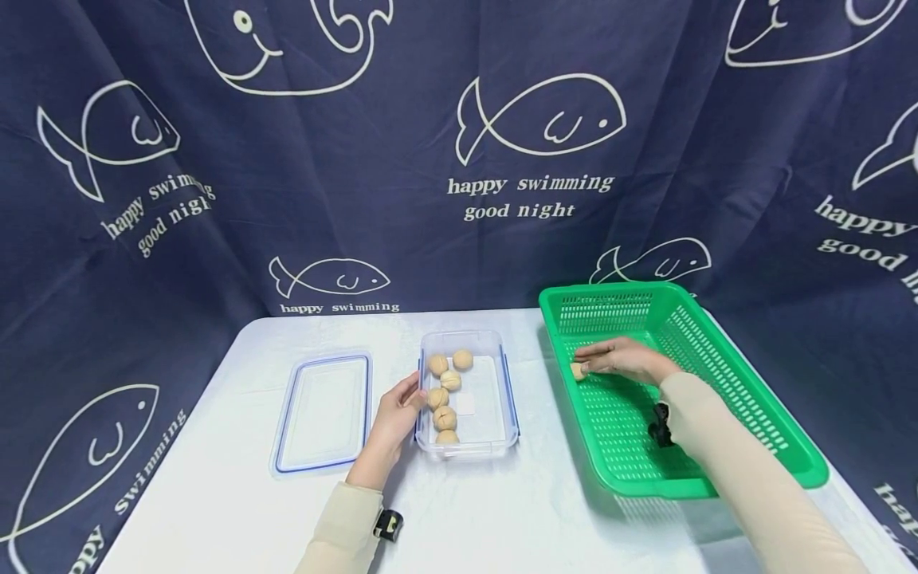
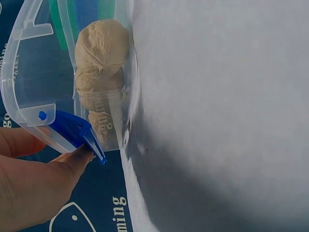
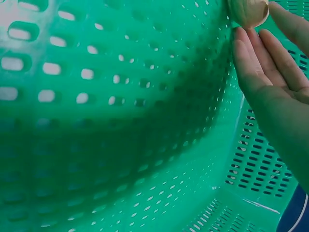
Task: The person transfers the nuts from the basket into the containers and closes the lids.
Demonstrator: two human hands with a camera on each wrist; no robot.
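A clear plastic food container (image 1: 483, 446) with blue side latches holds several walnuts (image 1: 445, 418), mostly lined along its left side. My left hand (image 1: 394, 414) grips the container's left wall, with the thumb at a blue latch (image 2: 77, 130) in the left wrist view. Inside a green plastic basket (image 1: 606, 470), my right hand (image 1: 624, 359) is at the left wall. Its fingertips and thumb pinch a single walnut (image 1: 578, 371). The right wrist view shows only part of this walnut (image 3: 250, 12), at the top edge between the fingertips.
The container's clear lid (image 1: 323, 410), rimmed in blue, lies flat left of the container. All stand on a white-covered table (image 1: 215, 478). A dark blue curtain (image 1: 423, 239) with fish drawings hangs behind it.
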